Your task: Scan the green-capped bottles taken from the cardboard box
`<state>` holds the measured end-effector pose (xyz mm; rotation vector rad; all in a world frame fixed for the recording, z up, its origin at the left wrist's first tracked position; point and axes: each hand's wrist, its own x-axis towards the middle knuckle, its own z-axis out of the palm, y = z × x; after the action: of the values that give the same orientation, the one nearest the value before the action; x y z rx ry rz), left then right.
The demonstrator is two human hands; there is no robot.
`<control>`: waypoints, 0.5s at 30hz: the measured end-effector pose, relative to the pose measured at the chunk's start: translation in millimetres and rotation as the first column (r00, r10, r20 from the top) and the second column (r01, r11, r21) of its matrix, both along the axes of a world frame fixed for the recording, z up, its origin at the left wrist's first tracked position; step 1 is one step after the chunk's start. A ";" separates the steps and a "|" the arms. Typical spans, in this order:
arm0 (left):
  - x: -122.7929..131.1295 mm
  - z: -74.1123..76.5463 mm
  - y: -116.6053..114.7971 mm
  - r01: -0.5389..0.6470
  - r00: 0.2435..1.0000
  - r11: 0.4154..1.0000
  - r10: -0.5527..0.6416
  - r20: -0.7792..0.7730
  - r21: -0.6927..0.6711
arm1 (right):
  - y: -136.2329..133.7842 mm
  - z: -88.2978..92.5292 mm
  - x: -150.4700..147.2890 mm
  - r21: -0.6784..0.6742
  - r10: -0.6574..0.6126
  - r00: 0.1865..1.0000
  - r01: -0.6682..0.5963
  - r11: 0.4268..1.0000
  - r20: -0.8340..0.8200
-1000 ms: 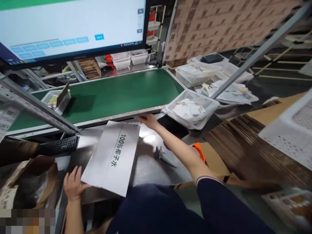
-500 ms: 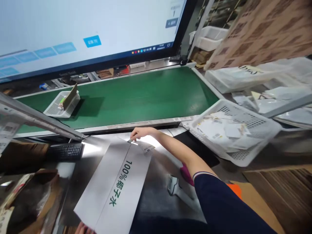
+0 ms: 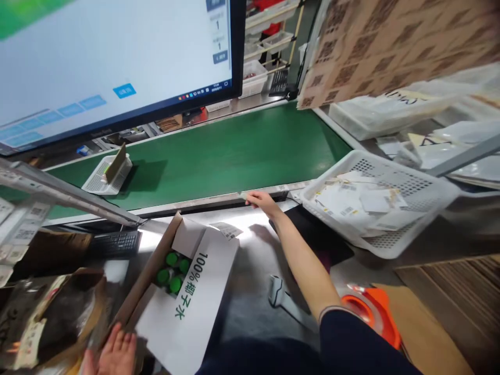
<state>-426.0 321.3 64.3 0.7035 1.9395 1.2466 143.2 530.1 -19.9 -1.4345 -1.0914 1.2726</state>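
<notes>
A white carton (image 3: 211, 276) with green "100%" lettering lies on the metal bench, its left flap (image 3: 150, 271) raised. Through the gap several green-capped bottles (image 3: 175, 278) show. My left hand (image 3: 117, 351) is open at the lower end of the raised flap, palm up and fingers stretched; whether it touches the flap I cannot tell. Beyond the carton's far right corner, my right hand (image 3: 262, 202) is closed on a small cutter (image 3: 242, 195), of which only the pale tip shows. A printed paper slip (image 3: 227, 230) lies at the carton's far end.
A handheld scanner (image 3: 287, 299) and orange tape dispenser (image 3: 375, 312) lie to the right. A white basket of papers (image 3: 375, 208) stands behind them. The green conveyor (image 3: 219, 151) carries a small white basket (image 3: 97, 179). A monitor (image 3: 128, 57) hangs above; a keyboard (image 3: 115, 244) is at left.
The carton's left flap has lifted, exposing the bottles. My right hand has moved off the seam, rightward and away, with the cutter. My left hand has come further into view, now open.
</notes>
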 end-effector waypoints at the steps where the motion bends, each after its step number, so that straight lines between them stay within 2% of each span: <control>1: 7.2 2.7 3.0 0.010 0.998 0.994 -0.017 0.063 0.107 | -30.6 -8.8 0.2 -0.001 -0.145 0.989 0.145 0.989 -0.005; 2: 15.8 2.7 4.7 0.059 0.993 0.981 -0.076 0.086 0.186 | -63.3 -18.9 -2.4 -0.016 -0.256 0.967 0.256 0.966 -0.006; 3: 25.3 0.2 5.4 0.166 0.982 0.962 -0.181 0.055 0.218 | -97.1 -30.0 -7.3 -0.043 -0.345 0.939 0.345 0.938 0.000; 4: 35.3 -4.2 5.2 0.315 0.948 0.930 -0.315 -0.030 0.191 | -131.0 -41.9 -13.8 -0.078 -0.409 0.912 0.409 0.909 0.014; 5: 45.1 -9.8 4.3 0.473 0.878 0.875 -0.459 -0.132 0.106 | -163.8 -54.0 -21.1 -0.108 -0.451 0.892 0.452 0.886 0.033; 7: 62.8 -20.4 1.2 0.711 0.634 0.691 -0.709 -0.309 -0.129 | -221.7 -77.3 -35.2 -0.168 -0.484 0.871 0.490 0.855 0.080; 8: 70.2 -23.8 -0.5 0.767 0.498 0.599 -0.783 -0.373 -0.232 | -245.1 -87.7 -40.7 -0.189 -0.485 0.868 0.497 0.847 0.109; 9: 76.5 -25.1 -2.0 0.781 0.401 0.544 -0.812 -0.424 -0.306 | -264.0 -96.8 -44.7 -0.206 -0.478 0.866 0.499 0.841 0.146; 10: 81.6 -24.5 -3.2 0.770 0.358 0.537 -0.810 -0.464 -0.343 | -278.3 -104.3 -47.1 -0.218 -0.464 0.865 0.499 0.839 0.192; 11: 85.6 -21.9 -3.9 0.749 0.360 0.561 -0.791 -0.495 -0.351 | -288.1 -110.3 -47.9 -0.228 -0.443 0.862 0.495 0.838 0.246; 13: 91.6 -13.4 -3.9 0.703 0.412 0.631 -0.738 -0.535 -0.328 | -296.1 -118.4 -46.3 -0.251 -0.373 0.852 0.477 0.843 0.367; 15: 98.0 -4.3 -4.3 0.688 0.399 0.653 -0.706 -0.586 -0.318 | -293.4 -122.6 -42.9 -0.288 -0.274 0.838 0.440 0.850 0.472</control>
<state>-328.0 317.0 60.0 1.9435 1.7785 0.4072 100.2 236.7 -142.5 -2.1786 -0.7862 0.9523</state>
